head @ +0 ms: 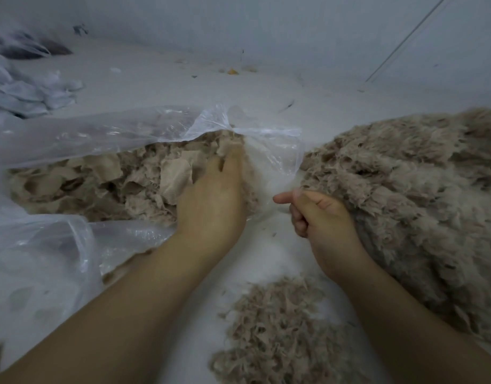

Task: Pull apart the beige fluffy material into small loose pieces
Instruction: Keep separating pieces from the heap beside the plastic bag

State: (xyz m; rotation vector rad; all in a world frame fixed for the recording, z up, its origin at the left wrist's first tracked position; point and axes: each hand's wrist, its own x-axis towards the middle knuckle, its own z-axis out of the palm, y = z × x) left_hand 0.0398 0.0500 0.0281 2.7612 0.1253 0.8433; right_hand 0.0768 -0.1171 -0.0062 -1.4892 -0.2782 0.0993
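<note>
A clear plastic bag (72,134) lies open at the left, filled with clumped beige fluffy material (108,181) and flat beige fabric scraps. My left hand (214,200) reaches into the bag's mouth, fingertips buried in the clumps; whether it grips any I cannot tell. My right hand (319,214) is a loose fist just right of the bag, thumb sticking out, with nothing visible in it. It touches the edge of a large heap of loose beige fluff (413,195) at the right. A smaller loose pile (280,333) lies at the bottom centre.
Everything rests on a white surface (266,87) that meets a white wall behind. Crumpled white plastic or cloth (25,90) lies at the far left. Small specks and an orange scrap (232,71) dot the back.
</note>
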